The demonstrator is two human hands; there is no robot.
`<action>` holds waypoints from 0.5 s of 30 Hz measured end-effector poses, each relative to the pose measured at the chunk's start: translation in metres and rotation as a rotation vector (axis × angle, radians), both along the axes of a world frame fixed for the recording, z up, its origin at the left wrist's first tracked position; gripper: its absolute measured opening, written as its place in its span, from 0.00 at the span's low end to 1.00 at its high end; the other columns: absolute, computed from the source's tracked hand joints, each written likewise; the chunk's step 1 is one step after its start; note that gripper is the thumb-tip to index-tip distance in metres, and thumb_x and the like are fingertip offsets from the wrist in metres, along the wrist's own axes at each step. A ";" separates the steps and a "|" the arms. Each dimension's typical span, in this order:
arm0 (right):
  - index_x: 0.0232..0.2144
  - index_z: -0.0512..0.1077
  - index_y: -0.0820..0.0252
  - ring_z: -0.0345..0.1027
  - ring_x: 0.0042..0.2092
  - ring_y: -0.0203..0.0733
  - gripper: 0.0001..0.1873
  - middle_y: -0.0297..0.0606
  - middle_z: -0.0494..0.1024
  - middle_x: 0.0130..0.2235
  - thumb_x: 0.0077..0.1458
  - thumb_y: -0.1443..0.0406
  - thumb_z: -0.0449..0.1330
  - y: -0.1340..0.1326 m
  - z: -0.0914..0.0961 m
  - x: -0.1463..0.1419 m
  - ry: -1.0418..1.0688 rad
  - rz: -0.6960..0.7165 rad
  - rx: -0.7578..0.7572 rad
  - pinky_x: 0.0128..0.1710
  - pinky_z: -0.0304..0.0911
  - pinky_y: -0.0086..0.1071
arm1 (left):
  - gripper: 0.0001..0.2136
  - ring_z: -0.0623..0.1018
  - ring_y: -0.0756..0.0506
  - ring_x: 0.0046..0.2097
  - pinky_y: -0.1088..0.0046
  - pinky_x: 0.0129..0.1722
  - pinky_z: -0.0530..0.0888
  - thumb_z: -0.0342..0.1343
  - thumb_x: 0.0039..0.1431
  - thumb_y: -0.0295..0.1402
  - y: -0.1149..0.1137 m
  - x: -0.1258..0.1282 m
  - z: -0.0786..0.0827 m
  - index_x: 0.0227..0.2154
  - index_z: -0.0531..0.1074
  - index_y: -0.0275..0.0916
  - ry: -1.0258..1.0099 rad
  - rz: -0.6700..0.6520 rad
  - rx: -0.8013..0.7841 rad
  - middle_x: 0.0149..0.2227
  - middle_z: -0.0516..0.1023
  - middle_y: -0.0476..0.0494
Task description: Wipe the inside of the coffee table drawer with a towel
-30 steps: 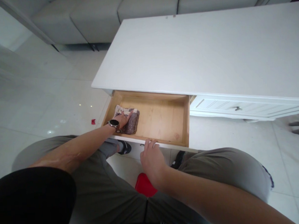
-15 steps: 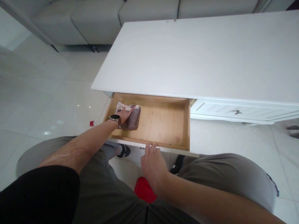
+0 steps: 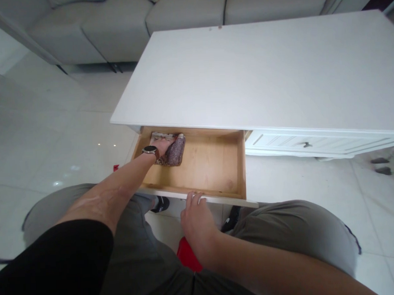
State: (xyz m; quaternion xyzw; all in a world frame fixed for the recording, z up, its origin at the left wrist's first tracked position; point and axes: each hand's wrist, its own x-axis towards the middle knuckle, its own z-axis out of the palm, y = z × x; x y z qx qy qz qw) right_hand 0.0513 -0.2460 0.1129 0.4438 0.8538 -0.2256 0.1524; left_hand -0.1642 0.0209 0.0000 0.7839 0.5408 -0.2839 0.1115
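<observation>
A wooden drawer [image 3: 214, 162] is pulled out from the white table. In its left part lies a folded purple-brown patterned packet [image 3: 176, 153] with a paler top edge. My left hand [image 3: 163, 145], a watch on its wrist, reaches in and is closed on the upper part of the packet; its fingertips are partly hidden. My right hand [image 3: 197, 217] is wrapped over the top edge of the drawer front, with its thumb out of sight.
The white tabletop [image 3: 246, 75] extends behind the drawer. A closed drawer front with a knob [image 3: 307, 145] is to the right. My knees flank the open drawer, and a grey sofa [image 3: 184, 11] stands behind the table. A small red scrap [image 3: 116, 167] lies on the tiled floor.
My left hand's fingers, spread over the packet before, now curl in at its upper part. The packet's top edge has shifted slightly. My right hand stays on the drawer front; the view moved a little.
</observation>
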 end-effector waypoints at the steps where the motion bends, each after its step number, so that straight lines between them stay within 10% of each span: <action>1: 0.58 0.77 0.78 0.65 0.65 0.74 0.23 0.75 0.63 0.67 0.66 0.70 0.54 0.000 -0.001 0.000 -0.006 0.004 0.006 0.57 0.68 0.65 | 0.59 0.76 0.30 0.61 0.59 0.61 0.69 0.74 0.46 0.31 0.000 0.006 0.001 0.76 0.42 0.36 0.007 -0.019 -0.003 0.64 0.71 0.21; 15: 0.60 0.75 0.76 0.67 0.65 0.69 0.24 0.73 0.64 0.68 0.67 0.69 0.53 0.002 -0.001 -0.001 -0.085 0.064 0.068 0.57 0.69 0.63 | 0.59 0.80 0.29 0.58 0.60 0.53 0.76 0.80 0.37 0.32 -0.007 0.165 0.001 0.73 0.56 0.41 -0.246 -0.287 0.045 0.56 0.80 0.27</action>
